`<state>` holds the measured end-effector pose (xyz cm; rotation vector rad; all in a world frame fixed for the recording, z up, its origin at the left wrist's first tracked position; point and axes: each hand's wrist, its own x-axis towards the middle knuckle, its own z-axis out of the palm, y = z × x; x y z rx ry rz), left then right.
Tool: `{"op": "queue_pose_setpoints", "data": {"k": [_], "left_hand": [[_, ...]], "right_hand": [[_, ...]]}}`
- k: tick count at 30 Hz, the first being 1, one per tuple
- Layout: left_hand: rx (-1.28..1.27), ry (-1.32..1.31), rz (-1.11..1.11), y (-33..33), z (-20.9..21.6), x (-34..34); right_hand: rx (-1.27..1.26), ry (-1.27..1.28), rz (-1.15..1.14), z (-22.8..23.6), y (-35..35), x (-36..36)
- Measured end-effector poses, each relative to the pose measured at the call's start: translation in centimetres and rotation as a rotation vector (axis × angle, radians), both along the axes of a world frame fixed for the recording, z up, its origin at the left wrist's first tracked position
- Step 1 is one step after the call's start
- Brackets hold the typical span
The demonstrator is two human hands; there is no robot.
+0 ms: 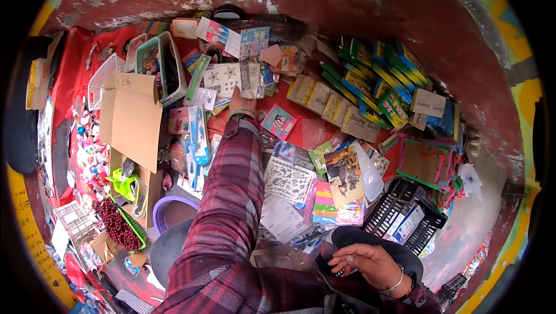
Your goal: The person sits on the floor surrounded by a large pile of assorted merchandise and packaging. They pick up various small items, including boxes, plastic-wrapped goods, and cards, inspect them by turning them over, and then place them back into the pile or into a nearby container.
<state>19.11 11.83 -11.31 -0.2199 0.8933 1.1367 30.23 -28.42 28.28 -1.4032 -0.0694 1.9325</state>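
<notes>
My left hand (242,103) reaches far out over a pile of stationery packets. It is closed on the lower edge of a white sheet printed with star outlines (223,81); one finger lies on the sheet and the others are mostly hidden. A small pink-and-teal booklet (278,122) lies to the right of that wrist. My right hand (368,265) is held near my right knee, its fingers loosely bent and apart, with nothing plainly held. Between my arms are a sheet of black patterns (288,181) and a brown picture card (344,176).
Green, blue and yellow boxes (382,74) are stacked at the far right, behind brown cartons (324,103). A black plastic crate (402,212) stands near my right knee. At left are an open cardboard box (132,120), white baskets (174,71) and a purple basin (174,212).
</notes>
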Motion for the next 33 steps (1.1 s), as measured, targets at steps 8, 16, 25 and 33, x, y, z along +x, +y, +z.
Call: {"op": "queue_pose_setpoints", "data": {"k": [8,16,25,33], "left_hand": [[-0.020,-0.004,0.090,-0.4,2.7,0.4],[0.186,0.172,-0.146,-13.5,7.5,2.1],[0.374,1.077,-0.442,-13.8,4.2,-6.6],[0.621,1.416,-0.262,-15.4,13.3,-7.8]], "right_hand": [[0.007,0.006,0.003,0.5,0.2,0.2],[0.121,-0.013,0.013,1.5,-1.1,-1.1],[0.273,-0.127,0.009,1.4,-2.6,-1.2],[0.354,-0.251,0.054,1.3,-3.2,-1.6]]}}
